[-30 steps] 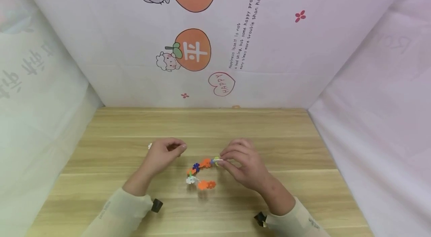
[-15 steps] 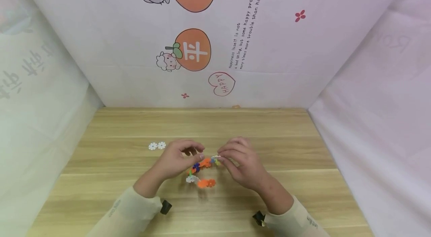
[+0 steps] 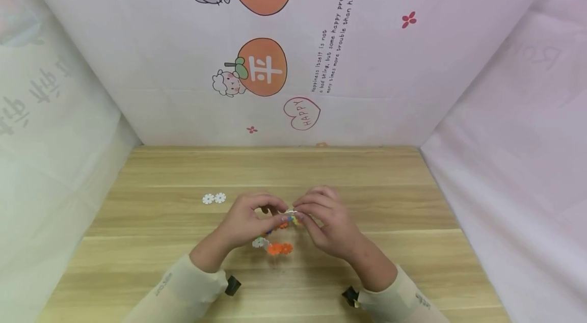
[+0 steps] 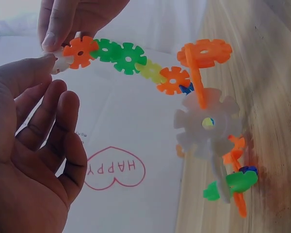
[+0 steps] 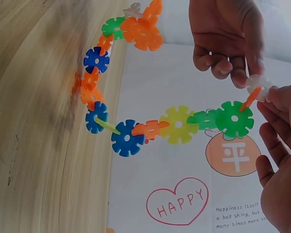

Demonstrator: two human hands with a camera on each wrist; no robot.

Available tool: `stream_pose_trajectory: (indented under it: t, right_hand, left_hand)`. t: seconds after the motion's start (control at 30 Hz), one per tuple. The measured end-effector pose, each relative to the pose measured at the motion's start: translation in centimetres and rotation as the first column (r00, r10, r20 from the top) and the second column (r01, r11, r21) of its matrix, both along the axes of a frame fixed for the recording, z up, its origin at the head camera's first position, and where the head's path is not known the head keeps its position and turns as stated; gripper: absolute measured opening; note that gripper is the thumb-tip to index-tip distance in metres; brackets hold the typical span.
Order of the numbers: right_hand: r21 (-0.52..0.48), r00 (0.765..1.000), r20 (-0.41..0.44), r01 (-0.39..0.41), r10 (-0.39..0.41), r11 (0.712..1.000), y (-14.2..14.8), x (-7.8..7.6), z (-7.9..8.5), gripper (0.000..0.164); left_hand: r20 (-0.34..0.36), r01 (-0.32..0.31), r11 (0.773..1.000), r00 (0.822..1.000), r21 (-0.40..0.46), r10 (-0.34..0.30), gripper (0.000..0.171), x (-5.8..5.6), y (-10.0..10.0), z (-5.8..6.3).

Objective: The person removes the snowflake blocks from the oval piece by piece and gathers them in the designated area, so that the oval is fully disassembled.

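Note:
A chain of notched plastic snowflake discs, in orange, green, yellow, blue and white, curves from the hands down toward the table. At its upper end is a white snowflake disc (image 5: 258, 87), joined to an orange disc (image 4: 81, 52). My left hand (image 3: 252, 218) pinches this white disc between thumb and fingertip. From the other side my right hand (image 3: 330, 223) holds it too, with the fingertips of both hands nearly meeting. The chain's other end, with two orange discs (image 3: 279, 248), lies low in front of the hands. In the head view the left hand covers part of the chain.
Two loose white discs (image 3: 214, 198) lie side by side on the wooden table (image 3: 367, 175), left of the hands. A printed white cloth (image 3: 357, 119) stands behind the table, and white cloth hangs at both sides.
My left hand has moved right from near the loose white discs to the white disc at the chain's end, uncovering the loose ones. My right hand has shifted slightly left.

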State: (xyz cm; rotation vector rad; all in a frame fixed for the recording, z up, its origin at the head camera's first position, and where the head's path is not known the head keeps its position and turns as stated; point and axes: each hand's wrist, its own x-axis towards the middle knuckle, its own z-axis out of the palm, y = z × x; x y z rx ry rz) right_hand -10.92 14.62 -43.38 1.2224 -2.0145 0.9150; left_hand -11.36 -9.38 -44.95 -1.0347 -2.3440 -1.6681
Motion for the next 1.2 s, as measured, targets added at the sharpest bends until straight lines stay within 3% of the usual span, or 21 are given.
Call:
stream_pose_trajectory:
  t: [0.2,0.53,0.67,0.87,1.2]
  right_hand:
    - [-0.006,1.0,0.002,-0.012,0.012,1.0,-0.1,-0.2,-0.1,0.01]
    - [-0.042,0.999,0.037,-0.022,0.024,0.999,0.2,-0.5,-0.7,0.015]
    - [-0.023,0.995,0.102,-0.013,0.015,1.0,0.5,-0.2,-1.3,0.032]
    - [0.067,0.968,0.249,0.009,-0.026,0.998,0.7,0.1,-2.2,0.055]
    - [0.053,0.981,0.194,0.014,-0.024,0.998,0.3,-0.2,-2.9,0.037]
  left_hand:
    - [0.0,0.02,1.0,1.0,0.02,-0.02,0.005,-0.1,0.1,0.1]
    - [0.005,-0.023,0.999,1.0,0.029,0.023,0.009,0.1,0.3,0.1]
    - [0.009,-0.039,0.999,0.999,0.036,0.039,0.011,0.2,0.1,0.1]
    - [0.012,-0.041,0.998,0.999,0.036,0.041,0.01,0.3,-0.2,0.0]
    - [-0.014,-0.043,0.999,0.999,0.024,0.043,0.011,0.4,-0.4,-0.2]
